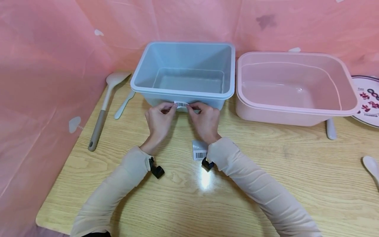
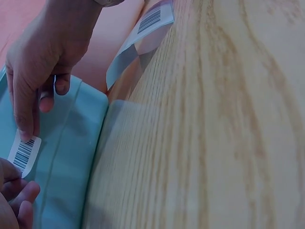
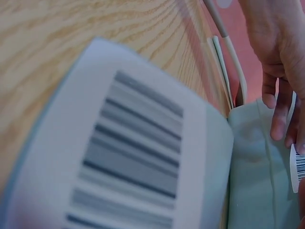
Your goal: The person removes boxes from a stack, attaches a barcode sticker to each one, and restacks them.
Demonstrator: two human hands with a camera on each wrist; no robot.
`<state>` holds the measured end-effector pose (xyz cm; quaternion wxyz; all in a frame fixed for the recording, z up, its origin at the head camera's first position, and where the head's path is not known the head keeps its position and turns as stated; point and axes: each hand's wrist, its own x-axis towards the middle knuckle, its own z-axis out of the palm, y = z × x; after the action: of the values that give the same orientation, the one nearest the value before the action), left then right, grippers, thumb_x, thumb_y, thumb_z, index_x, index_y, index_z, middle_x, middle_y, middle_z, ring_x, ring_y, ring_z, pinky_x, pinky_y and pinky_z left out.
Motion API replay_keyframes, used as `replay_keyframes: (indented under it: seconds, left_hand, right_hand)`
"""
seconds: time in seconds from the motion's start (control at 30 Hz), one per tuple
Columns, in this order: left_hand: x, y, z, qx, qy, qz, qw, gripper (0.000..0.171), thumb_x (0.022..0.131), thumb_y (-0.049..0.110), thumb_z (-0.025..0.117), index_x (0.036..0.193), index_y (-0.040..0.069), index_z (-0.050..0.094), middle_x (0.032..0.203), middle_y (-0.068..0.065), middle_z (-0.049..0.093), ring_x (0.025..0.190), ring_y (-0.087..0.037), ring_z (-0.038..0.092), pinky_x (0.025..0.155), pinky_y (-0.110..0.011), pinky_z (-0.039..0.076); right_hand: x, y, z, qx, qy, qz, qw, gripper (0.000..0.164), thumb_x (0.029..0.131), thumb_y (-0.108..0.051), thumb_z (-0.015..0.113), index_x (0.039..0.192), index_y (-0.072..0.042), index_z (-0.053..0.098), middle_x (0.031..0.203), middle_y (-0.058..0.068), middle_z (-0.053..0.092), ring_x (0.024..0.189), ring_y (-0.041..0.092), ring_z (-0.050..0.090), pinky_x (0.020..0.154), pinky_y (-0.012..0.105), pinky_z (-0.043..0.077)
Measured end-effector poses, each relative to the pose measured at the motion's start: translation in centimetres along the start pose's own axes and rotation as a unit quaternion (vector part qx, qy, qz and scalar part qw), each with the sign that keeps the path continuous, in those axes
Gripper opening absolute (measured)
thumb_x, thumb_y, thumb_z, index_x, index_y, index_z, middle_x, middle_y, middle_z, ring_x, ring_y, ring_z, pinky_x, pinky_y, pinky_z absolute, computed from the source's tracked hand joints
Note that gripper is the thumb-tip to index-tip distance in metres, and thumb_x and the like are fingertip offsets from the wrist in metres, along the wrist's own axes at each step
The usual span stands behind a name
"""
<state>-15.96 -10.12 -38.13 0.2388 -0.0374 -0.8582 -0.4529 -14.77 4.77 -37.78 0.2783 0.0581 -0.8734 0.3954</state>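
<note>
A white barcode sticker (image 1: 181, 104) lies across the upper front wall of the blue plastic bin (image 1: 189, 97), just below its rim. My left hand (image 1: 159, 121) pinches the sticker's left end between thumb and fingers. At its right end, my right hand (image 1: 205, 122) does the same. The left wrist view shows the barcode sticker (image 2: 25, 155) against the bin's wall, with fingertips at both ends. Beneath my right wrist, a small sheet with another barcode (image 1: 200, 154) lies on the table; its corner looms large in the right wrist view.
A pink bin (image 1: 275, 115) stands right of the blue one, with a grey handle (image 1: 331, 129) jutting from under it. Farther right are a patterned plate (image 1: 367, 115) and a spoon (image 1: 371, 166). A long-handled spatula (image 1: 100, 121) and a small knife (image 1: 124, 105) lie left.
</note>
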Motion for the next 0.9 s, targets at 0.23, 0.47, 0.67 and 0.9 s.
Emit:
replay_keyframes:
  seconds: [0.23, 0.47, 0.67, 0.9]
  left_hand:
    - [0.19, 0.17, -0.01, 0.009, -0.009, -0.009, 0.9999, 0.014, 0.085, 0.021, 0.074, 0.084, 0.007, 0.078, 0.076, -0.007, 0.075, 0.065, -0.018, 0.07, 0.065, -0.027, 0.051]
    - [0.27, 0.3, -0.08, 0.017, -0.01, -0.011, 0.9998, 0.016, 0.085, 0.023, 0.074, 0.082, 0.008, 0.078, 0.075, -0.006, 0.075, 0.065, -0.018, 0.069, 0.066, -0.028, 0.051]
    - [0.34, 0.24, -0.11, 0.02, -0.016, -0.009, 0.9996, 0.017, 0.085, 0.024, 0.074, 0.082, 0.008, 0.078, 0.075, -0.006, 0.075, 0.066, -0.018, 0.07, 0.07, -0.032, 0.052]
    - [0.27, 0.35, -0.51, 0.019, -0.032, 0.012, 0.9992, 0.014, 0.085, 0.02, 0.074, 0.085, 0.007, 0.078, 0.077, -0.007, 0.075, 0.064, -0.018, 0.07, 0.065, -0.032, 0.055]
  right_hand:
    - [-0.02, 0.03, 0.06, -0.008, 0.005, -0.003, 1.0, 0.015, 0.085, -0.02, 0.074, 0.082, -0.006, 0.078, 0.078, 0.007, 0.076, 0.058, 0.019, 0.069, 0.054, 0.032, 0.055]
    - [-0.1, 0.18, 0.2, -0.008, 0.011, -0.004, 1.0, 0.015, 0.085, -0.02, 0.074, 0.081, -0.006, 0.078, 0.078, 0.007, 0.076, 0.062, 0.019, 0.07, 0.057, 0.033, 0.056]
    - [-0.08, 0.49, 0.12, -0.021, 0.007, -0.009, 1.0, 0.016, 0.084, -0.021, 0.074, 0.08, -0.006, 0.077, 0.077, 0.007, 0.076, 0.065, 0.019, 0.072, 0.06, 0.034, 0.057]
    - [-0.37, 0.74, -0.38, -0.015, -0.04, -0.042, 0.998, 0.012, 0.083, -0.016, 0.073, 0.083, -0.004, 0.075, 0.078, 0.008, 0.075, 0.066, 0.019, 0.071, 0.059, 0.032, 0.056]
